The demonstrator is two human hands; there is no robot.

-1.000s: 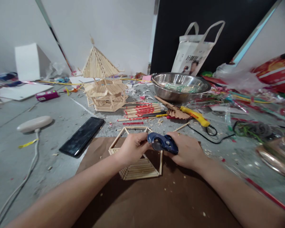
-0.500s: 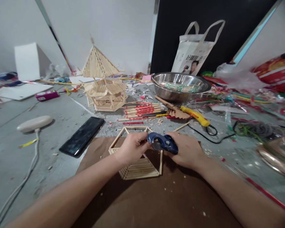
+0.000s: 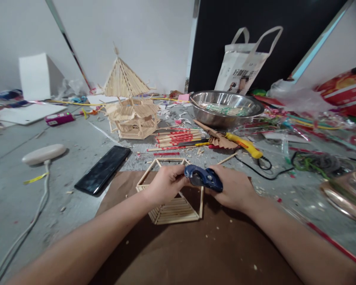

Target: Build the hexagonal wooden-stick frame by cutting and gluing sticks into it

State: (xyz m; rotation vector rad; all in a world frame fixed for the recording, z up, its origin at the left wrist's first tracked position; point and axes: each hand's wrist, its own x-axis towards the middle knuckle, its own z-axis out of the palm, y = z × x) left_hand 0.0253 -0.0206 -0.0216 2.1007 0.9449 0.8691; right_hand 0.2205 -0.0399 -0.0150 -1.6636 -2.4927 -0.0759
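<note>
My right hand (image 3: 235,188) is wrapped round a pair of blue hand cutters (image 3: 206,178), whose curved jaw points left. My left hand (image 3: 167,184) is closed in a pinch right at that jaw; whatever its fingertips hold is hidden. Under both hands lies a six-sided frame of thin wooden sticks (image 3: 173,211), its near side filled with a row of sticks. My left hand covers part of this frame. It rests on a sheet of brown paper (image 3: 192,249).
Behind stands a stick pavilion model (image 3: 133,118) with a pointed roof. A phone (image 3: 103,170) and white corded device (image 3: 44,154) are left. Red-wrapped sticks (image 3: 178,136), a yellow-handled corded tool (image 3: 246,146), a steel bowl (image 3: 225,118) and a bag (image 3: 237,67) are farther back.
Both hands and the cutters stay in nearly the same place. The jaw of the cutters looks slightly shifted; otherwise the scene is as before.
</note>
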